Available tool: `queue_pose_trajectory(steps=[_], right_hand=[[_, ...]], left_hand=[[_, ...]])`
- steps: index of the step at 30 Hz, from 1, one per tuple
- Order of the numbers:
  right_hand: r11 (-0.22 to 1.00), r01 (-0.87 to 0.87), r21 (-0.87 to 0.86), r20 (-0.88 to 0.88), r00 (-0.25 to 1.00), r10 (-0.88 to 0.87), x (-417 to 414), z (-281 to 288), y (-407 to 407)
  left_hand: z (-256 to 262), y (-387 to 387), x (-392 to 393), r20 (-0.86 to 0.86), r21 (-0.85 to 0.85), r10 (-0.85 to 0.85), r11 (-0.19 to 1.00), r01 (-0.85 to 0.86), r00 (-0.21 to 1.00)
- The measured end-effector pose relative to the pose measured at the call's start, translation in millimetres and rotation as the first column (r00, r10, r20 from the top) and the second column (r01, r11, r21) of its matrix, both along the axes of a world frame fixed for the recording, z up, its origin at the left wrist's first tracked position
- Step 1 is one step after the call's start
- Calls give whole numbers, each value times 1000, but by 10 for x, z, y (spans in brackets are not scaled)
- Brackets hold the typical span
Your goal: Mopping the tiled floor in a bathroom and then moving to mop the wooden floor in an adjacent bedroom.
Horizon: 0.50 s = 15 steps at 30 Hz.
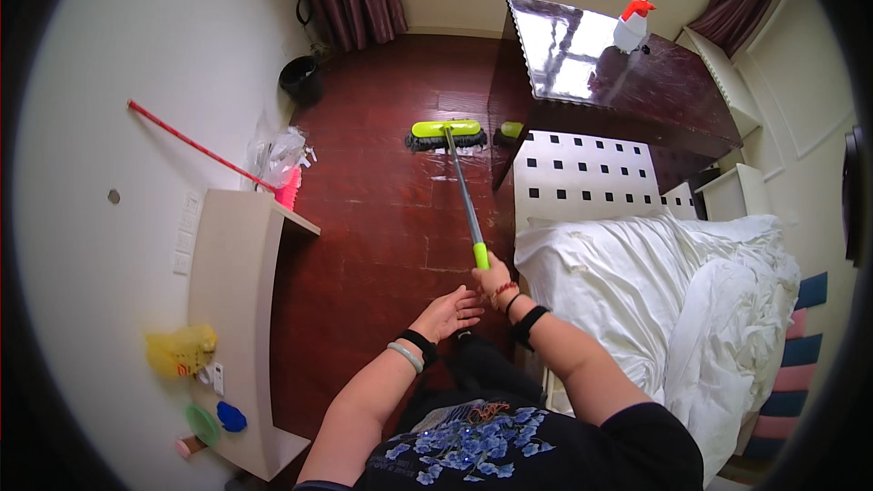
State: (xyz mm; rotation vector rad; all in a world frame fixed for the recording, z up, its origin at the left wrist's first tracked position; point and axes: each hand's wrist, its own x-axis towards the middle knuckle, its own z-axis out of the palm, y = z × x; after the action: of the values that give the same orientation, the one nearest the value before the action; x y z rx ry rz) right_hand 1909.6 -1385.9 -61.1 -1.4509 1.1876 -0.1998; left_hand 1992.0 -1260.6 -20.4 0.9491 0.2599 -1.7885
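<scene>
My right hand (494, 279) is closed around the yellow-green grip of a long-handled floor brush (466, 201). Its grey pole runs away from me to a yellow-green head with dark bristles, which rests on the dark red wooden floor (368, 218). Beside the grip, my left hand (447, 312) is apart from the pole, palm turned up and fingers spread, with nothing in it. Some wet-looking, shiny patches and pale marks show on the floor close to the brush head.
A glossy dark cabinet (614, 82) carries a spray bottle (631, 26). White bedding (614, 286) covers a bed at right. Along the left wall are a pale desk (232, 273), a pink broom (288, 189), a clear plastic bag (276, 153) and a black bin (300, 80).
</scene>
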Motion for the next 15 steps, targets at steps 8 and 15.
queue_pose_trajectory(steps=[8, 15], right_hand=[[1000, -18, 26, -51, 999, 19, 1189, 71, -1662], [782, 90, 617, -40, 996, -83, 1448, -225, -1772]], left_hand=[[83, -734, 567, 104, 18, 61, 998, -63, 993], [-68, -959, 787, 92, 73, 130, 988, -137, 987]])
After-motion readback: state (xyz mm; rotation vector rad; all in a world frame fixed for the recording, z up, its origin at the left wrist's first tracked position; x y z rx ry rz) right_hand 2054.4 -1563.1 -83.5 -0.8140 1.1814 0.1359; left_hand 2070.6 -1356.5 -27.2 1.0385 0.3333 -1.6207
